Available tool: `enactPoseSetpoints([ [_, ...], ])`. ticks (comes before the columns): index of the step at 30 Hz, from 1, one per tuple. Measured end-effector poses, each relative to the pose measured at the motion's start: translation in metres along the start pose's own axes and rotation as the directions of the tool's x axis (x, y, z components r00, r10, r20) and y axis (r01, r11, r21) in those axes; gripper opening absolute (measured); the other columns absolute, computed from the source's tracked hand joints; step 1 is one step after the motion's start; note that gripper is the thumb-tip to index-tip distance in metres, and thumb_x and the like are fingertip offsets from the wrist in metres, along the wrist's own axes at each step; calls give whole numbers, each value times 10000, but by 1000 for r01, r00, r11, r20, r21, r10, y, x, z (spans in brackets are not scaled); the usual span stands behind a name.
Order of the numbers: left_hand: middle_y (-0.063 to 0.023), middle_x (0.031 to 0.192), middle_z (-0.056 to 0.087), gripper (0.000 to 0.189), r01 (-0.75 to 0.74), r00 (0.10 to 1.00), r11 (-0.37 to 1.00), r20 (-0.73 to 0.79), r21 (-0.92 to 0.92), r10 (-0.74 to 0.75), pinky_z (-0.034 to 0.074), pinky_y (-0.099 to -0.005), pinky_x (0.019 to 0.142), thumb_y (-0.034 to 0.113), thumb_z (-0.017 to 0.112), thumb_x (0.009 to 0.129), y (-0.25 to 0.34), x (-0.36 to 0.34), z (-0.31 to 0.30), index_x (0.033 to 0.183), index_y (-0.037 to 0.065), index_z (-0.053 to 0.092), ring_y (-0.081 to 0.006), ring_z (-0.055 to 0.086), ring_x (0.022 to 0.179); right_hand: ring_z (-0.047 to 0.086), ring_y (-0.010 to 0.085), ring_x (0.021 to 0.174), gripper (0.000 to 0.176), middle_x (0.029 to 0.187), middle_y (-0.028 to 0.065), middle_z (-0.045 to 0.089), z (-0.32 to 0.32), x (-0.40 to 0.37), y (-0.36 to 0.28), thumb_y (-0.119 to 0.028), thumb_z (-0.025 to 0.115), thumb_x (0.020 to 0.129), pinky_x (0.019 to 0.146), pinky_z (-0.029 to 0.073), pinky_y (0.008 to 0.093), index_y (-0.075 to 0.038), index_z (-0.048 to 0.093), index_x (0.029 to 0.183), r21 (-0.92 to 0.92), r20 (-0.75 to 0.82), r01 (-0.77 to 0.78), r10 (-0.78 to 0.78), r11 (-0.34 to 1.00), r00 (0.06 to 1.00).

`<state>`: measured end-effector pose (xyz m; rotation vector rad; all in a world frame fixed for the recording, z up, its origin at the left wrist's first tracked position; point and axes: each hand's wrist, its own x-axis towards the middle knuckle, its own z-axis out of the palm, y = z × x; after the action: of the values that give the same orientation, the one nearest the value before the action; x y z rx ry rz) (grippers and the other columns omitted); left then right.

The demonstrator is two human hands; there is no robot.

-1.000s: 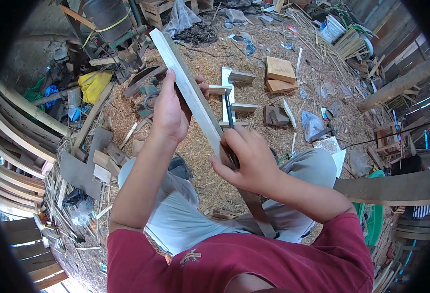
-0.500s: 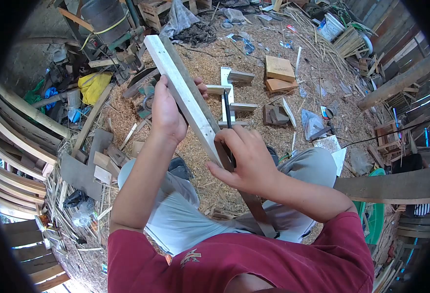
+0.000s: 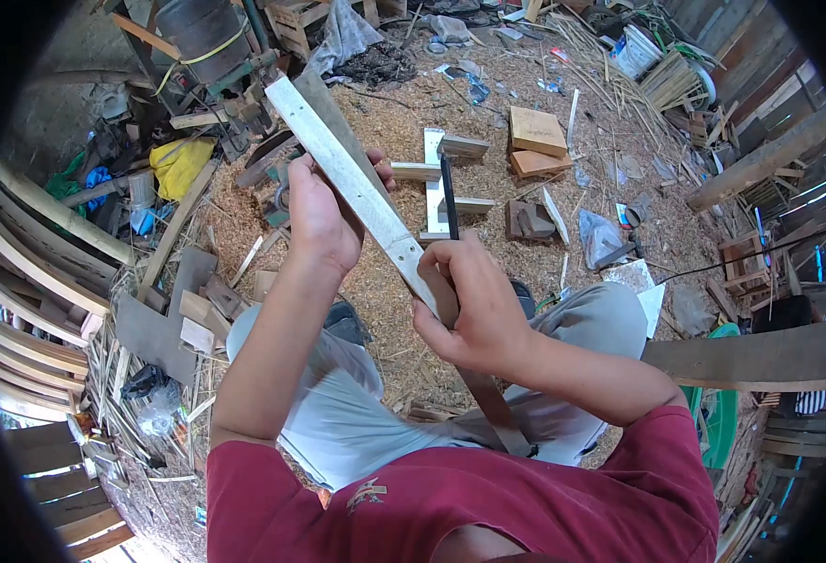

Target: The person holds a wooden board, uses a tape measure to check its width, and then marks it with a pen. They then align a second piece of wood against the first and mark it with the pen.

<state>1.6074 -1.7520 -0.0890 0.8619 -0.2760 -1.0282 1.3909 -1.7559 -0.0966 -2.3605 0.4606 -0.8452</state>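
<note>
My left hand is wrapped around two long pieces of wood held together at a slant. The front one is a pale wooden strip marked with small dark dots. Behind it lies a darker grey-brown board, whose top end sticks out to the right of the strip. My right hand is closed on a black pencil that points up and away from me. Thumb and fingers of this hand are close around the strip's lower end. A flat brown piece runs below it across my lap.
On the shaving-covered ground ahead stands a pale slat with several short wooden arms. Stacked wood blocks and a dark block lie to its right. Machinery stands at the back left, and a plank juts in at right.
The pale strip's top end has swung left, showing more of the darker board behind. My right hand has shifted slightly right and up, and the pencil moved with it.
</note>
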Motion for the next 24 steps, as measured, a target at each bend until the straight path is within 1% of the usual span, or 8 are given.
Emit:
enactPoseSetpoints([
  [4,-168,991,662,489,18,1000,1000,-7,-12,-18,558,-435,830,375,267,1030,0,-2,1,1096,-13,558,-278,679,856,526,397,893,459,1024,201,496,10,-6,3,-61,703,785,779,430,467,-22,466,1176,-8,-38,84,-85,996,996],
  [7,-173,1012,664,505,-22,999,997,-29,79,24,556,-434,847,390,239,1051,0,-1,1,1114,-6,547,-277,679,869,511,399,869,462,1004,204,478,17,-11,0,-19,697,783,765,429,472,-25,456,1177,35,-48,84,-83,996,995],
  [10,-183,1036,665,507,-7,1000,999,8,50,7,556,-441,870,399,227,1069,1,0,-3,1139,-1,530,-284,680,887,504,395,855,454,993,197,476,18,-12,-2,-6,693,785,756,429,475,-26,452,1169,25,-75,116,-114,993,991],
  [13,-194,1055,662,497,-18,997,999,72,-31,20,558,-451,882,401,243,1073,1,-5,-2,1154,-3,521,-296,680,898,475,341,863,459,1018,153,512,19,-12,-2,24,701,783,730,405,439,-20,440,1159,-6,-70,124,-124,992,990],
  [16,-197,1100,654,497,-14,996,998,91,-53,18,552,-452,901,395,248,1076,1,-4,-4,1175,-11,516,-301,674,928,481,337,883,457,1008,144,512,21,-12,0,-1,708,785,756,393,439,-28,448,1160,-49,-65,93,-96,994,993],
  [19,-194,1139,644,489,-8,996,999,87,-40,11,547,-442,919,367,245,1078,3,-7,1,1192,-22,520,-300,668,965,489,330,905,449,999,133,510,22,-10,4,-34,713,787,802,370,446,-43,466,1162,-144,-53,105,-114,984,992],
  [22,-190,1169,639,463,-5,999,1000,46,-3,5,545,-433,929,314,242,1082,0,-5,1,1216,-33,519,-302,664,999,493,325,922,453,995,127,507,24,-10,3,-62,720,780,836,345,453,-58,484,1167,-168,-64,104,-117,980,991],
  [24,-188,1174,643,446,7,999,1000,39,-14,-6,548,-427,935,295,258,1089,1,-6,4,1244,-39,511,-305,665,1013,493,321,925,455,994,126,506,20,-8,0,-70,722,777,844,338,451,-65,491,1170,-178,-50,92,-102,980,993],
])
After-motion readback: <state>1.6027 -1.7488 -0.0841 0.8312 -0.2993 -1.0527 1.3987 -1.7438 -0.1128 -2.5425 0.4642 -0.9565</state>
